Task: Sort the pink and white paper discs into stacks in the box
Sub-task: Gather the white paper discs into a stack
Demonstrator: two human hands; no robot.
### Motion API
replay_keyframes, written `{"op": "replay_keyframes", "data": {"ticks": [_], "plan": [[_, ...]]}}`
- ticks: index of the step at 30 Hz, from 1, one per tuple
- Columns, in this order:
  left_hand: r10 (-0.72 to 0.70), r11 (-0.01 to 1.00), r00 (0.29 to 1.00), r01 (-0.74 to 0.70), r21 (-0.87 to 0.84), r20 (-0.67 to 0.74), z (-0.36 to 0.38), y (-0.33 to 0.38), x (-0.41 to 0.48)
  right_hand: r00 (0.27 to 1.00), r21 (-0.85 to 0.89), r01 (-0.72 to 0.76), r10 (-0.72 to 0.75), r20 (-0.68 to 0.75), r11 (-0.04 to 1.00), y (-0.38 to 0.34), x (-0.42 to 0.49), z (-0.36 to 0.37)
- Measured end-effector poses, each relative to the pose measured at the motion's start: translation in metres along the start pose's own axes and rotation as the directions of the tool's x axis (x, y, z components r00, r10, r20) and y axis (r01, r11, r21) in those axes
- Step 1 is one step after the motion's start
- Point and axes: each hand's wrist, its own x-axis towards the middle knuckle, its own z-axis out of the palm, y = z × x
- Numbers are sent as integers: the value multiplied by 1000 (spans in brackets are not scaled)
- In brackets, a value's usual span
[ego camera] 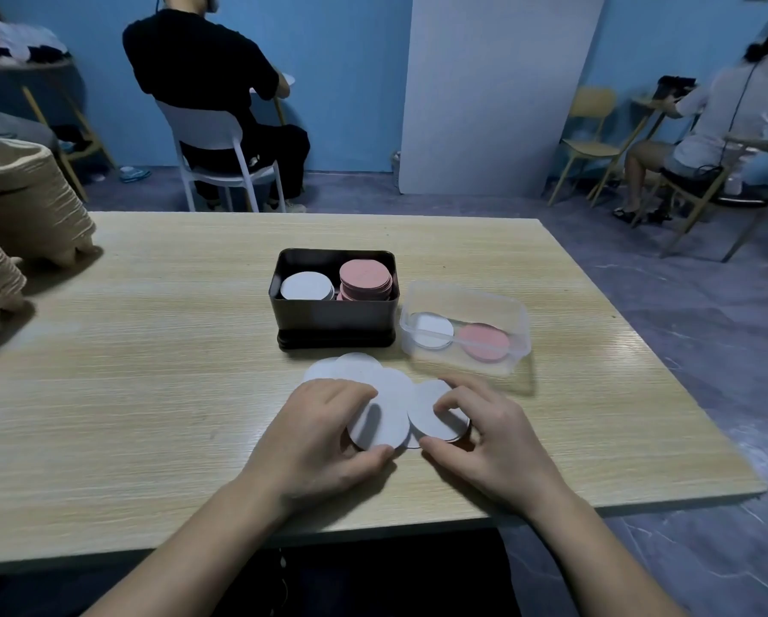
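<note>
Several white paper discs (359,369) lie overlapping on the wooden table (150,371) just in front of the black box (335,320). My left hand (315,438) curls its fingers and thumb round one white disc (384,420). Beside it, my right hand (484,434) pinches a small pile of white discs (426,409) between thumb and fingertips. Inside the black box stand a white stack (306,285) on the left and a taller pink stack (364,278) on the right.
A clear plastic tub (466,327) right of the box holds a white disc and a pink disc. Stacked egg cartons (21,202) sit at the table's far left. Two seated people and chairs are behind the table.
</note>
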Motion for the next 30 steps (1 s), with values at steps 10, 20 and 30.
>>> {"op": "replay_keyframes", "data": {"ticks": [10, 20, 30], "plan": [[-4, 994, 1000, 4, -106, -1, -2, 0, -4, 991, -1, 94, -93, 100, 996, -10, 1, 10], [66, 987, 998, -69, -146, -23, -1, -2, -1, 983, 32, 130, -133, 129, 991, -15, 7, 18], [20, 926, 999, -37, -375, -49, -7, -15, -6, 986, 99, 147, -153, 58, 984, -13, 5, 17]]}}
